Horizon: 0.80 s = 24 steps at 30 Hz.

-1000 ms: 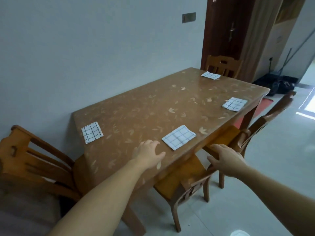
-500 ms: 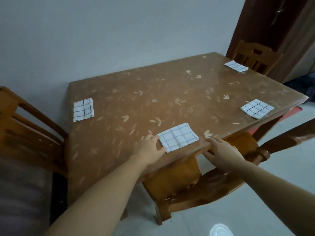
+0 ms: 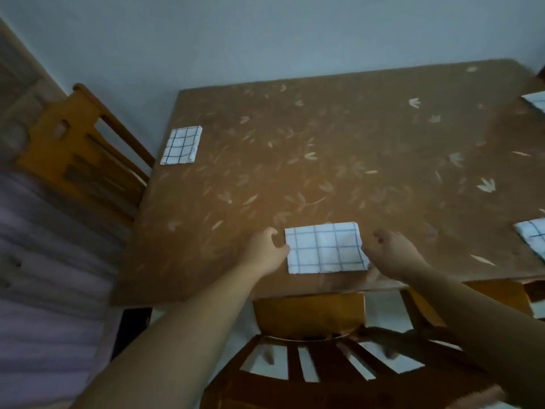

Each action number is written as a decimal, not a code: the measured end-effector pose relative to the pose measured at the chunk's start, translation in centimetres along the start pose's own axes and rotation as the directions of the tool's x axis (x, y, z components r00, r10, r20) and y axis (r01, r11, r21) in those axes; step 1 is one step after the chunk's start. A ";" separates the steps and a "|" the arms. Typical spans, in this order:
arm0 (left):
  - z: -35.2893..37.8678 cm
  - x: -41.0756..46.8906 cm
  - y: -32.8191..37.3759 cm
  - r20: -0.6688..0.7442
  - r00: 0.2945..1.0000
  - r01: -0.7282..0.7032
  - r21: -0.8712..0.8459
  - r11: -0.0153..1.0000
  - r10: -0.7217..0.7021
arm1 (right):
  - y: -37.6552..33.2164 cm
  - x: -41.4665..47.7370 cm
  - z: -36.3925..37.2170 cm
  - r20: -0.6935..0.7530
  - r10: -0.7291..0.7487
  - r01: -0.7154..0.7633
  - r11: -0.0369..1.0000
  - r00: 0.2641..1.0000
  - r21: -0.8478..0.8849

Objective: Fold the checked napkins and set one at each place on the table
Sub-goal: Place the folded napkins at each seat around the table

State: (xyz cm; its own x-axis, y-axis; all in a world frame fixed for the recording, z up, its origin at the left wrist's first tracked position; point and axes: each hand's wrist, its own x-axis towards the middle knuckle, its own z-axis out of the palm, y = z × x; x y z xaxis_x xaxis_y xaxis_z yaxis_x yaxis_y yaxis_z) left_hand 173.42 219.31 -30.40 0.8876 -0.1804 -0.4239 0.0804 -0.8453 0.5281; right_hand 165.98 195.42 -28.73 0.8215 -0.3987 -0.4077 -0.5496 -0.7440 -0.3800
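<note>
well, the near napkin (image 3: 326, 247) lies folded flat at the six o'clock edge of the table (image 3: 354, 149), in front of the near chair (image 3: 309, 317), with a hand on either side of it. the left hand (image 3: 265, 252) sits at the napkin's nine o'clock, fingers loosely curled and thumb touching the cloth's left edge; it does not look to be gripping anything. the right hand (image 3: 395, 255) is at the napkin's three o'clock, also loosely curled, just beside the right edge and holding nothing. a second napkin (image 3: 181, 145) lies at the table's nine o'clock by the side chair (image 3: 79, 149), a third napkin (image 3: 533, 240) at three o'clock and a fourth napkin (image 3: 535, 100) near two o'clock, both cut off by the frame. so the step in hand seems to be squaring this one at its place. to do it well, nudge with the fingertips from both sides at once, because a push from one side alone could slide the folded layers apart. keep the near long edge parallel to the table edge, a little back from it and centred on the chair. the table top looks smooth, so light touches should do, then lift both hands straight up so nothing drags
</note>
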 end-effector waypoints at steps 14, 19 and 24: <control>5.3 1.3 0.3 -0.076 0.958 0.269 -0.103 0.958 -0.278 | 1.9 5.0 1.7 0.139 0.103 -0.134 0.962 0.985 0.239; 5.0 1.0 -0.5 -0.084 0.964 0.241 -0.135 0.961 -0.253 | 1.0 4.8 2.5 0.170 0.107 -0.151 0.950 0.980 0.272; 3.3 0.2 -2.9 -0.083 0.961 0.246 -0.176 0.953 -0.263 | -0.6 4.1 4.5 0.165 0.026 -0.074 0.954 0.986 0.292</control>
State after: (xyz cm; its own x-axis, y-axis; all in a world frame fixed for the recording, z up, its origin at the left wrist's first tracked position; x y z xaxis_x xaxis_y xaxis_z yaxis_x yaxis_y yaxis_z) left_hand 171.83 220.05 -34.41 0.8698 0.0908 -0.4850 0.3746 -0.7614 0.5291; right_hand 169.00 196.63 -33.88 0.7709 -0.3239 -0.5485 -0.6289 -0.5236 -0.5747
